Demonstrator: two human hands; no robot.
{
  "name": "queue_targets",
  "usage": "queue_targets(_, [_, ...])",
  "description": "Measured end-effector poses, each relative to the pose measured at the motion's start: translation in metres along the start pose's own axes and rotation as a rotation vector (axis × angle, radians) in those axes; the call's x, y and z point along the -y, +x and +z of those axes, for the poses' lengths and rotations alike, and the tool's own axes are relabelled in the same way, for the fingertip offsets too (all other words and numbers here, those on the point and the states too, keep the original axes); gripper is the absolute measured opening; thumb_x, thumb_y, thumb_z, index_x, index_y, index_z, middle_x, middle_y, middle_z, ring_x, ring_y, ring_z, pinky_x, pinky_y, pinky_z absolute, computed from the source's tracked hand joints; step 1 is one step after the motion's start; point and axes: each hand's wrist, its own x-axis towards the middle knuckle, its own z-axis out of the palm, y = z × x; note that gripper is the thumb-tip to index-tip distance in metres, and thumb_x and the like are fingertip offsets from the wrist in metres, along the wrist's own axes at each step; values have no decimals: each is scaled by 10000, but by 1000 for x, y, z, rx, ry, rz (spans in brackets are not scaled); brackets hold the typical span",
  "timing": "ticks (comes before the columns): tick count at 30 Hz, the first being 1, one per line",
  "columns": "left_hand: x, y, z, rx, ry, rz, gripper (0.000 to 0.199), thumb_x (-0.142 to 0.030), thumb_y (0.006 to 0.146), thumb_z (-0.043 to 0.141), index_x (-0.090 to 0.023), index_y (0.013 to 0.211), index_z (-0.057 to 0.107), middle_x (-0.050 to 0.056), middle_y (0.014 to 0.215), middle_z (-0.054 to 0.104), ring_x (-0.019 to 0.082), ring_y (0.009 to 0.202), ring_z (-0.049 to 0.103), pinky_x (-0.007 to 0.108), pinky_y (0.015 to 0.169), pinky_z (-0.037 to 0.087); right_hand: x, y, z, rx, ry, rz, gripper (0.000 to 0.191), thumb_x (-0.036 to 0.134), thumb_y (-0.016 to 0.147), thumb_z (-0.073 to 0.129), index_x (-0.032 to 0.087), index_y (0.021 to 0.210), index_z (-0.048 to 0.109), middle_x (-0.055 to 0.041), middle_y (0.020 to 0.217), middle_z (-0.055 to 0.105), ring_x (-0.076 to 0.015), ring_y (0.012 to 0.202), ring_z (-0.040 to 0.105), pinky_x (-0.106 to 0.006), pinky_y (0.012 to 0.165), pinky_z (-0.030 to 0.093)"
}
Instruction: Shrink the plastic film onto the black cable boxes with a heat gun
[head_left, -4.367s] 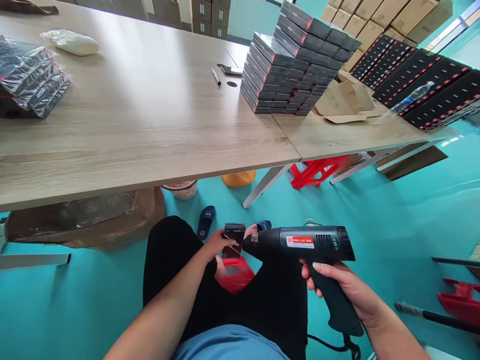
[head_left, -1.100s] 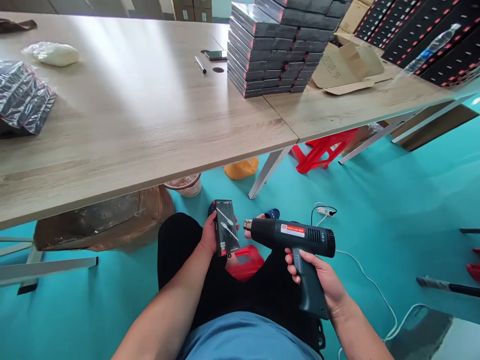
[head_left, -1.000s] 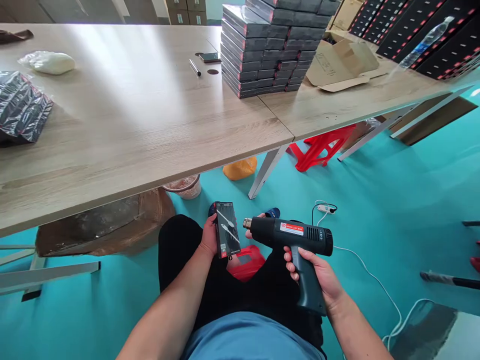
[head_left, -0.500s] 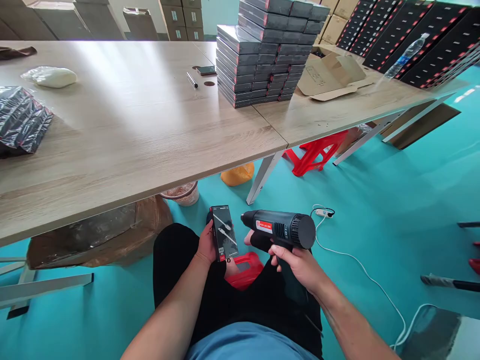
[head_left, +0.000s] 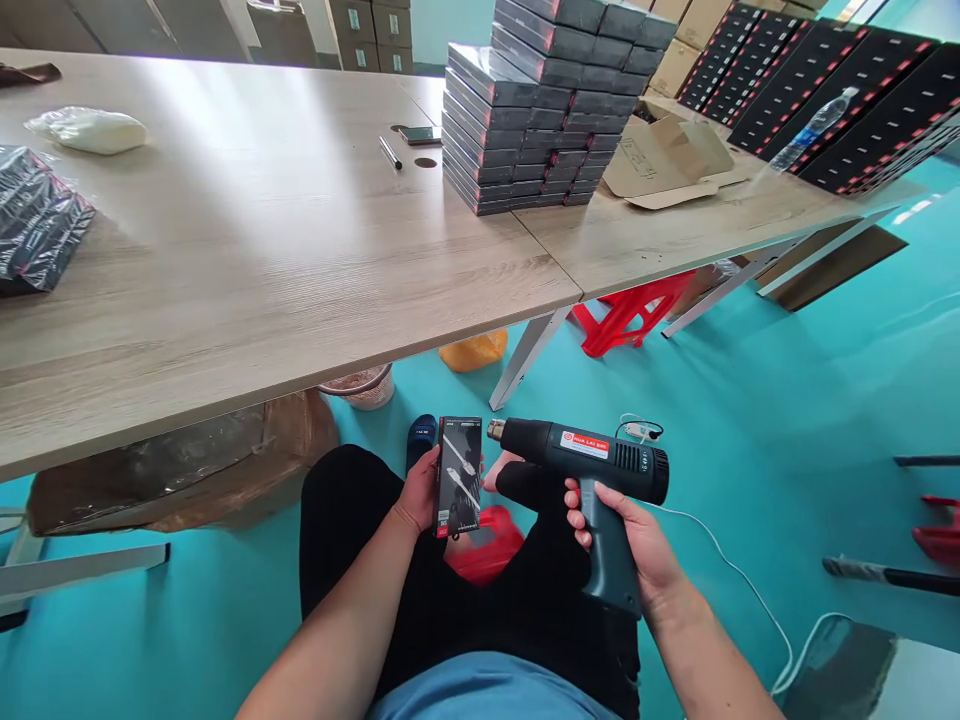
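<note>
box (head_left: 459, 477), one, in left hand (head_left: 420, 490); heat gun (head_left: 592, 464), one

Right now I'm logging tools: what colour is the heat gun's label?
The label is red and white; head view.

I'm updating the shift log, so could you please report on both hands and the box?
Left hand holding black box; right hand gripping heat gun. Nozzle facing box's side. No obstruction visible between them.

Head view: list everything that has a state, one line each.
Left hand: holding black box
Black box: looks closed
Right hand: gripping heat gun
Heat gun: nozzle toward box; on or off, can't tell
Dark boxes: stacked
Large carton: open
Pen: lying down
Phone: lying flat
</note>
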Motion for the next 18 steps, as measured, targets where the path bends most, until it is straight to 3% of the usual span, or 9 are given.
queue_targets(8, [1,4,-2,-47,39,-62,627,-583,933,567,-71,1269,697,231,1194,747,367,1080,727,480,932,561,0,5,12,7,-35,-13,239,342,765,827,154,909,802,-67,837,724,-149,667,629,-208,525,535])
queue_targets(14, [1,8,-1,-208,47,-41,487,-550,896,595,-117,1053,755,164,866,781,350,857,760,459,789,596,-1,-3,31,220,-430,-65,371,447,760,854,150,970,779,-83,856,741,-188,667,665,-261,535,534])
queue_targets(18, [-3,6,3,-212,22,48,546,-570,908,558,-92,1100,738,192,990,782,346,926,756,466,847,597,3,-8,29,123,-595,-203,396,523,791,819,155,933,778,-83,882,737,-193,710,654,-289,596,547])
